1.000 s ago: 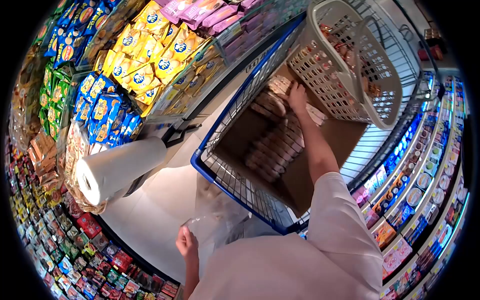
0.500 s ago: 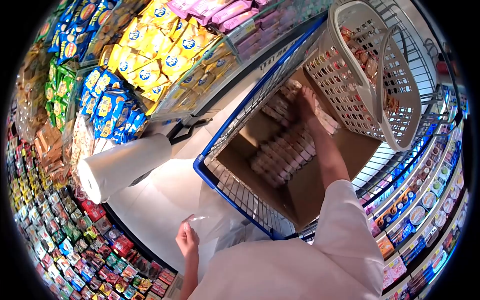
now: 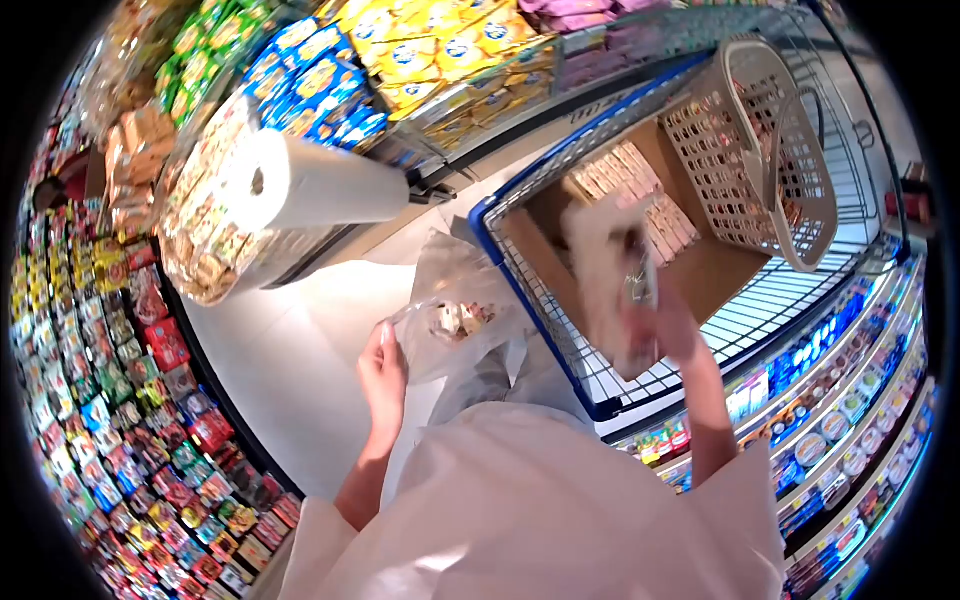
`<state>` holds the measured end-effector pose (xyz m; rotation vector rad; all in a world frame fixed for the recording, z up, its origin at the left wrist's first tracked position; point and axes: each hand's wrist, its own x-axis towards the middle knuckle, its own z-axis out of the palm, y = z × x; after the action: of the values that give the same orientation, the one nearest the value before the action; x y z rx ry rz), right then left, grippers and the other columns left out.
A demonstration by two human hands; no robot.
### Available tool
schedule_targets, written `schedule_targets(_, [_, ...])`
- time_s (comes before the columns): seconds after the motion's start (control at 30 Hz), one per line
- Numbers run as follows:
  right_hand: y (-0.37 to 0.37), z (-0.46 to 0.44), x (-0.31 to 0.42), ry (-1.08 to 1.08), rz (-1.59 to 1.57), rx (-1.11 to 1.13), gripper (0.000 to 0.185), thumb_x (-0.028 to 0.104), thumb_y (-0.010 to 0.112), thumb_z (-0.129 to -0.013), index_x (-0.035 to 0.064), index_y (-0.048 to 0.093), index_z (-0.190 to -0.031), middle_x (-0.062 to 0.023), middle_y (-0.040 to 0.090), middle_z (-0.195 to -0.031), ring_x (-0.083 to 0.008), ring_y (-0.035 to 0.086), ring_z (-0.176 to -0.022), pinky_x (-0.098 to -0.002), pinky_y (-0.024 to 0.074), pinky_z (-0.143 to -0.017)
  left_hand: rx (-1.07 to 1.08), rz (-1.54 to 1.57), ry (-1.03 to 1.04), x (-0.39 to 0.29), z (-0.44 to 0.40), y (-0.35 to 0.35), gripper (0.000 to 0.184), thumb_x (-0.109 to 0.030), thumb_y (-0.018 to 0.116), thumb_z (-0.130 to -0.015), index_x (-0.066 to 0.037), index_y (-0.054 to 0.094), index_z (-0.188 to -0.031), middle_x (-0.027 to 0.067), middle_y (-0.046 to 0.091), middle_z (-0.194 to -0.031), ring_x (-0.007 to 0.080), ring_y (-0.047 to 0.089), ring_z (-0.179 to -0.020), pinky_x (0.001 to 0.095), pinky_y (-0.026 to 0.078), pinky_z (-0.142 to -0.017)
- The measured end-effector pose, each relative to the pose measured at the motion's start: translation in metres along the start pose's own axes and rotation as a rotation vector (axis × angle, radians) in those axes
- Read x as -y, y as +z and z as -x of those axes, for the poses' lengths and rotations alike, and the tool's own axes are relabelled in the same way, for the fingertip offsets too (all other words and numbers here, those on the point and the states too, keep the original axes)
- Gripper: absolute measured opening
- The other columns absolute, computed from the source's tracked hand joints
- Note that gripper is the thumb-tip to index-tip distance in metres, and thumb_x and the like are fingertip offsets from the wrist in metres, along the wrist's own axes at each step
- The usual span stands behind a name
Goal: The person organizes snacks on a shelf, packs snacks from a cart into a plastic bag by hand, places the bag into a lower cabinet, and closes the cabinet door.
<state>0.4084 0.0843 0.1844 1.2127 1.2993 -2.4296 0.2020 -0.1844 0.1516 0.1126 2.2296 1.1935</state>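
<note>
My left hand [image 3: 383, 375] is closed on the edge of a clear plastic bag [image 3: 425, 350], left of the cart. A few small wrapped snacks [image 3: 465, 320] show through the film. My right hand [image 3: 668, 325] grips a long clear-wrapped pack of snacks [image 3: 612, 270], smeared by motion, so its contents are hard to make out. That pack is above the cardboard box [image 3: 725, 285] and partly hides it. Inside the box lie rows of pale pink packs [image 3: 625, 170].
The box stands in a blue-rimmed wire cart [image 3: 560, 345], beside a beige basket [image 3: 815, 220] of wrapped items. A roll of plastic bags [image 3: 340, 185] sticks out from the left shelf. Yellow [image 3: 440, 45] and blue snack packets [image 3: 315, 85] fill the upper bins. Shelves of goods [image 3: 850, 440] line the right.
My right hand has come out of the box with a pack and moved toward me. More of the bag in my left hand shows, with snacks inside. The whole view has shifted.
</note>
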Motion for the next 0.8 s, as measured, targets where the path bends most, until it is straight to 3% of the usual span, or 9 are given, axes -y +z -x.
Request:
schedule_targets(0.03, [0.033, 0.012, -0.005, -0.096, -0.179, 0.135, 0.076, 0.001, 0.064, -0.069, 0.0076, 0.024, -0.134, -0.0054, 0.051, -0.109, -0.0129, 0.052, -0.092, -0.0244, 0.0466, -0.076, -0.016, 0.016, 0.001, -0.001, 0.002, -0.003, 0.029, -0.025, 0.041, -0.093, -0.003, 0.053, -0.077, -0.0079, 0.031, -0.050, 0.0010, 0.027, -0.044, 0.0203, 0.020, -0.039])
schedule_targets(0.13, [0.099, -0.001, -0.015, 0.327, -0.127, 0.488, 0.053, 0.015, 0.061, -0.076, 0.0067, 0.040, -0.124, 0.0015, 0.051, -0.095, -0.0053, 0.050, -0.075, -0.0185, 0.0429, -0.064, 0.032, 0.067, 0.060, -0.009, 0.007, -0.008, 0.026, -0.021, 0.040, -0.093, -0.001, 0.055, -0.086, -0.0079, 0.029, -0.052, 0.0015, 0.026, -0.046, 0.0211, 0.020, -0.040])
schedule_targets(0.2, [0.120, -0.062, -0.084, 0.530, -0.282, 0.522, 0.040, 0.022, 0.059, -0.079, 0.0082, 0.049, -0.115, 0.0033, 0.049, -0.088, -0.0042, 0.046, -0.074, -0.0221, 0.0423, -0.063, 0.006, 0.003, 0.112, -0.013, 0.014, -0.013, 0.025, -0.020, 0.040, -0.093, -0.001, 0.055, -0.088, -0.0048, 0.030, -0.051, 0.0024, 0.028, -0.046, 0.0220, 0.023, -0.040])
schedule_targets(0.3, [0.158, -0.095, -0.088, 0.635, -0.276, 0.326, 0.033, 0.024, 0.056, -0.080, 0.0079, 0.053, -0.108, 0.0002, 0.052, -0.094, -0.0082, 0.051, -0.080, -0.0280, 0.0453, -0.070, -0.068, -0.129, 0.370, -0.011, 0.028, -0.013, 0.017, -0.012, 0.043, -0.090, -0.005, 0.056, -0.100, 0.0093, 0.036, -0.050, 0.0121, 0.035, -0.043, 0.0253, 0.031, -0.043])
schedule_targets(0.37, [0.163, -0.114, -0.103, 0.065, 0.128, 0.151, 0.042, 0.026, 0.056, -0.079, 0.0070, 0.047, -0.115, -0.0041, 0.050, -0.105, -0.0146, 0.048, -0.093, -0.0303, 0.0426, -0.079, 0.062, -0.297, 0.491, -0.014, 0.049, -0.019, 0.028, 0.000, 0.046, -0.083, -0.008, 0.054, -0.108, 0.0168, 0.039, -0.055, 0.0233, 0.037, -0.042, 0.0263, 0.034, -0.045])
schedule_targets(0.47, [0.165, -0.144, -0.136, -0.794, 0.680, -0.131, 0.057, 0.029, 0.056, -0.078, 0.0057, 0.037, -0.126, -0.0105, 0.046, -0.121, -0.0242, 0.043, -0.112, -0.0338, 0.0385, -0.092, 0.261, -0.257, 0.463, -0.012, 0.058, -0.027, 0.040, 0.007, 0.047, -0.077, -0.010, 0.053, -0.113, 0.0179, 0.043, -0.055, 0.0285, 0.035, -0.044, 0.0259, 0.034, -0.044])
schedule_targets(0.7, [0.197, -0.215, -0.199, -1.060, 0.178, 0.128, 0.057, 0.018, 0.062, -0.073, 0.0037, 0.039, -0.124, -0.0106, 0.053, -0.108, -0.0259, 0.054, -0.093, -0.0293, 0.0460, -0.079, 0.203, -0.285, 0.383, 0.004, 0.040, -0.034, 0.034, 0.006, 0.047, -0.079, -0.007, 0.055, -0.109, 0.0129, 0.034, -0.051, 0.0160, 0.033, -0.041, 0.0223, 0.029, -0.043])
schedule_targets(0.73, [0.195, -0.216, -0.200, -0.396, -0.095, 0.312, 0.049, 0.019, 0.063, -0.072, 0.0027, 0.045, -0.115, -0.0088, 0.056, -0.098, -0.0237, 0.057, -0.081, -0.0290, 0.0477, -0.069, 0.230, -0.291, 0.391, 0.007, 0.037, -0.034, 0.034, 0.006, 0.047, -0.079, -0.007, 0.055, -0.109, 0.0129, 0.034, -0.051, 0.0160, 0.033, -0.041, 0.0223, 0.029, -0.043])
schedule_targets(0.8, [0.204, -0.203, -0.179, 0.246, -0.020, 0.553, 0.035, 0.019, 0.064, -0.071, 0.0019, 0.054, -0.100, -0.0060, 0.060, -0.080, -0.0197, 0.058, -0.059, -0.0292, 0.0469, -0.049, 0.126, -0.224, 0.321, 0.011, 0.033, -0.035, 0.024, -0.001, 0.045, -0.085, -0.004, 0.056, -0.106, 0.0078, 0.036, -0.048, 0.0105, 0.031, -0.043, 0.0210, 0.028, -0.043])
